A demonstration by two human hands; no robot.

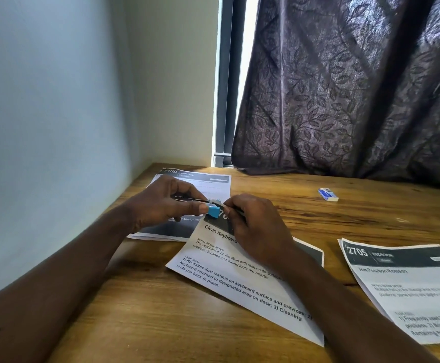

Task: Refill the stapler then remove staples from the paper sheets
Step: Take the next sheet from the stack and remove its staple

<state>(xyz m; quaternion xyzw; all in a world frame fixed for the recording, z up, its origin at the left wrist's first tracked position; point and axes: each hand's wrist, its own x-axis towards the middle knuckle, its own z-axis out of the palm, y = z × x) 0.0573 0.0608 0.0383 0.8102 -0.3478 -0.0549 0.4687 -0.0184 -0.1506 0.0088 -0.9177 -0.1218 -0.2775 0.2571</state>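
Stapler (212, 211): small, blue, gripped in left hand (166, 205), fingers and thumb curled round the body. Blue end touching the top corner of the middle sheet (239, 279). Whether loaded: cannot tell.

Right hand (255, 224): fingertips pinched on that same corner, just beside the stapler's end. Forearm lying across the sheet.

Middle sheet: printed, headed "Clean Keyboard", angled across the desk (318, 226), top corner overlapping the far sheet (208, 183). Staple itself hidden between the two hands.

Right sheet (402, 279): flat near the desk's right edge, well apart from both hands, untouched.

Small box (328, 194): blue and white, probably staples, lying near the curtain (357, 87), well apart from the hands.

Step in hand, as judged: staple removal from the middle sheet, refill apparently done.

Next move, as judged: stapler's end worked under the staple while the pinch keeps the corner steady, with a gentle pull to avoid tearing; then the other sheets.
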